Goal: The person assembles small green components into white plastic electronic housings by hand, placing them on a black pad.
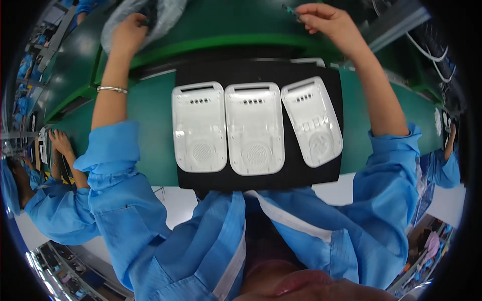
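Observation:
Three white plastic housings lie side by side on a black mat, their insides facing up: a left housing [200, 128], a middle housing [255, 129] and a right housing [313, 123], which is turned at an angle. Each has a row of small holes near its top and a round grille below. At the far right, my right hand [329, 25] pinches a small green-and-black part [290, 12] between thumb and fingers. My left hand [129, 35] reaches over a clear plastic bag [168, 17], fingers curled around something dark and teal that is mostly hidden.
The black mat [261, 72] lies on a green worktable [155, 120]. A raised green shelf edge [226, 44] runs behind it. Co-workers in blue sit at both sides, one person's hand [61, 143] at left. Cables [427, 55] hang at the far right.

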A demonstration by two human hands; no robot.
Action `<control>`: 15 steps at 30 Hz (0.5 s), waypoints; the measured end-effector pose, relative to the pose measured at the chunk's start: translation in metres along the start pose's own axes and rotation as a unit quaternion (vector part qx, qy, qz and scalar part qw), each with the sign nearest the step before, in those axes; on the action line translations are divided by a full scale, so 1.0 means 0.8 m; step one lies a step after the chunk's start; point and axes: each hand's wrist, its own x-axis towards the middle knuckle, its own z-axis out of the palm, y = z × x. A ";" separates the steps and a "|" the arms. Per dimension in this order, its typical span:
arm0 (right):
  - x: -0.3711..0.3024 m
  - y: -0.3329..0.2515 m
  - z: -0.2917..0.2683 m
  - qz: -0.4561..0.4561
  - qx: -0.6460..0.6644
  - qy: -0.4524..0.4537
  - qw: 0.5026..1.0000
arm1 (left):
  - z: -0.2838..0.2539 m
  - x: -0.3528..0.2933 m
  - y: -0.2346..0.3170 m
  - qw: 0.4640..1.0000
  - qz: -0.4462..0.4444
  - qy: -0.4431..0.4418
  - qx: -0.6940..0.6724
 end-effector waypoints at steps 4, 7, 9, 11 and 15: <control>-0.086 -0.004 -0.009 0.018 -0.118 -0.001 0.993 | 0.011 -0.015 -0.010 1.000 -0.007 0.027 0.013; -0.126 -0.015 0.002 -0.095 -0.219 -0.053 0.970 | 0.011 -0.011 -0.038 1.000 0.013 0.000 0.026; -0.138 -0.002 0.013 -0.191 -0.271 -0.064 0.941 | 0.013 -0.010 -0.042 0.999 0.003 -0.013 0.032; -0.140 0.003 0.025 -0.216 -0.284 -0.073 0.931 | 0.014 -0.005 -0.056 0.997 0.023 -0.015 -0.074; -0.131 0.011 0.047 -0.292 -0.329 -0.077 0.895 | 0.017 -0.017 -0.043 0.999 -0.002 0.032 -0.024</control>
